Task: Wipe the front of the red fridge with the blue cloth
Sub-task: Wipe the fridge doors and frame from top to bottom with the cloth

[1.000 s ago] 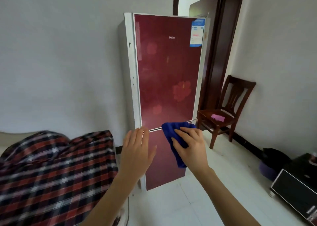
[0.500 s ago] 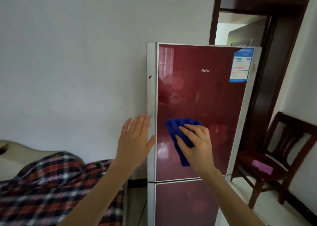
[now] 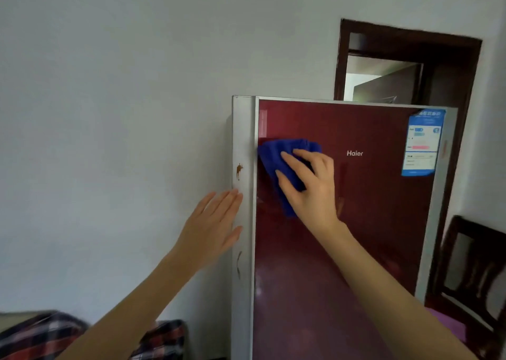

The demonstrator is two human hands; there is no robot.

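Right hand (image 3: 312,187), fingers spread, presses the crumpled blue cloth (image 3: 276,154) onto the glossy red fridge door (image 3: 356,223) near its top left corner, left hand (image 3: 212,228) flat-palmed against the fridge's silver side edge (image 3: 243,140); firm, overlapping strokes should avoid streaks.

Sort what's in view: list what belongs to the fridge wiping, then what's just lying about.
In the job: red fridge, blue cloth, right hand pressing the cloth on the door, left hand flat at the fridge's side edge.
Lying about: wooden chair, pink item on its seat, plaid fabric, doorway.
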